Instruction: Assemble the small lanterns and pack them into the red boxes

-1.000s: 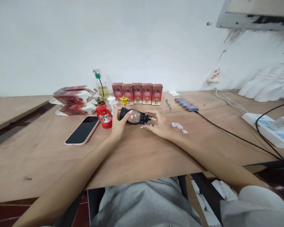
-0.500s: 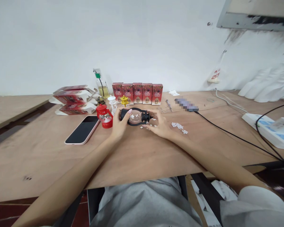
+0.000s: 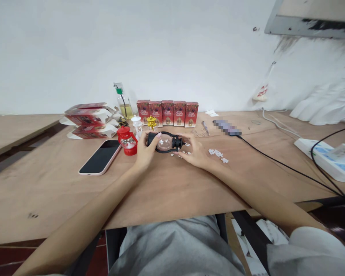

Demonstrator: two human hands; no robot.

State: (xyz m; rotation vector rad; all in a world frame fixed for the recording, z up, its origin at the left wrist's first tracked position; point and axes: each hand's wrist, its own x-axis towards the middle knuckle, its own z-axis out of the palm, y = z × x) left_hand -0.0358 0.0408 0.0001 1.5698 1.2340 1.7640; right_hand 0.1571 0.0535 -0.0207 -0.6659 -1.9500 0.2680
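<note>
A small black lantern (image 3: pixel 164 143) with a clear globe lies on its side between my hands, above the table. My left hand (image 3: pixel 146 151) is closed around its base, thumb on top. At its pointed top end, my right hand (image 3: pixel 194 151) grips with thumb and fingers. Just left of my left hand stands a red lantern (image 3: pixel 127 142). Behind it are a white lantern (image 3: pixel 137 125) and a gold-topped lantern (image 3: pixel 151 122), partly hidden. Small white discs (image 3: pixel 180 155) lie under the black lantern, and white card-like pieces (image 3: pixel 218 154) lie right of my right hand.
Several red boxes (image 3: pixel 168 113) stand in a row against the wall. Flattened red cartons (image 3: pixel 87 119) are stacked left, near a pump bottle (image 3: pixel 123 103). A phone (image 3: pixel 100 157) lies in front. At right are a cable (image 3: pixel 276 161), a power strip (image 3: pixel 327 157) and a screwdriver-like tool (image 3: pixel 205 128).
The view has shifted very slightly. Both hands keep the black lantern in nearly the same place and pose.
</note>
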